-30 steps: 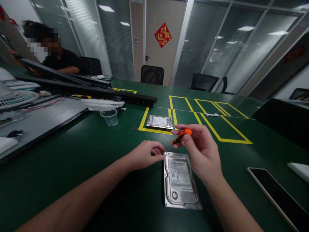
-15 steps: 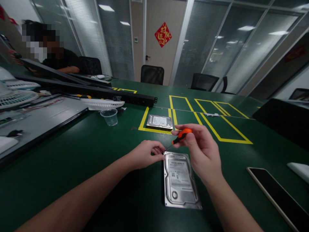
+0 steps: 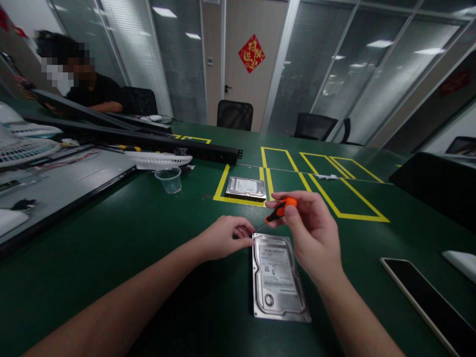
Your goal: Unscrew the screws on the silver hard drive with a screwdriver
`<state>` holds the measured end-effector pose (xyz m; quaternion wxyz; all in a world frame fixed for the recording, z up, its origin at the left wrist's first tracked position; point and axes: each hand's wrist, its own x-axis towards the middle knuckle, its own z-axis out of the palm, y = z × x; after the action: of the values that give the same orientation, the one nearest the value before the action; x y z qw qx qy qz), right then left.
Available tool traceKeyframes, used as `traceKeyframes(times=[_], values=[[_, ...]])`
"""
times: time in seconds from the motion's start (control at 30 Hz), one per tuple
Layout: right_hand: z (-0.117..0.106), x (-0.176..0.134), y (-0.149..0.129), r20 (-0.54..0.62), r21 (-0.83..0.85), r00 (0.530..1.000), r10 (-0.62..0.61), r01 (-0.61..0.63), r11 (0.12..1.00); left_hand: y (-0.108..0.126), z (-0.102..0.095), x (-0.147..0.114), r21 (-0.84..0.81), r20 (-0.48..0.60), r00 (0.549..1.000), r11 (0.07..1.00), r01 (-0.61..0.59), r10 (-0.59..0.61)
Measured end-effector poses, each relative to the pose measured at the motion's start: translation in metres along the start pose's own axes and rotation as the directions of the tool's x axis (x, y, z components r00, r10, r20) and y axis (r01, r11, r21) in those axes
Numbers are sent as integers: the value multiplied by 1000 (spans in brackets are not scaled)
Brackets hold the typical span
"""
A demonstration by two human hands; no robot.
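Observation:
A silver hard drive (image 3: 277, 277) lies label up on the green table in front of me. My right hand (image 3: 316, 233) grips an orange and black screwdriver (image 3: 279, 210), which slants down to the left. Its thin shaft reaches the drive's far left corner, where the very tip is too small to make out. At that same corner my left hand (image 3: 230, 237) is closed, thumb and curled fingertips against the drive's edge beside the tip. Beyond them, a second hard drive (image 3: 245, 187) rests inside a yellow taped outline.
A clear plastic cup (image 3: 169, 180) stands left of the second drive. Behind it lie a white slotted cover (image 3: 159, 159) and a long black power strip (image 3: 208, 150). A phone (image 3: 427, 297) lies at right. Across the table at left, a person (image 3: 100, 91) holds a dark panel.
The screwdriver's handle has turned slightly in my right hand, and the fingers have shifted a little. My left hand and the drive stay put.

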<state>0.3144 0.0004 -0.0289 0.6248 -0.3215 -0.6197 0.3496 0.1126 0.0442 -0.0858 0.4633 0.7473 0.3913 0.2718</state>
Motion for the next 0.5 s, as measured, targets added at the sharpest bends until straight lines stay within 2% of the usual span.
traceKeyframes(times=[0.1, 0.3, 0.5], values=[[1, 0, 0, -18, 21, 1000, -9, 10, 1000, 0, 0, 0, 4, 0, 1000, 1000, -2, 2], [-1, -1, 1, 49, 18, 999, 2, -2, 1000, 2, -1, -1, 10, 7, 1000, 1000, -2, 2], [0, 0, -3, -4, -36, 1000, -6, 6, 999, 1, 0, 0, 17, -1, 1000, 1000, 1, -1]])
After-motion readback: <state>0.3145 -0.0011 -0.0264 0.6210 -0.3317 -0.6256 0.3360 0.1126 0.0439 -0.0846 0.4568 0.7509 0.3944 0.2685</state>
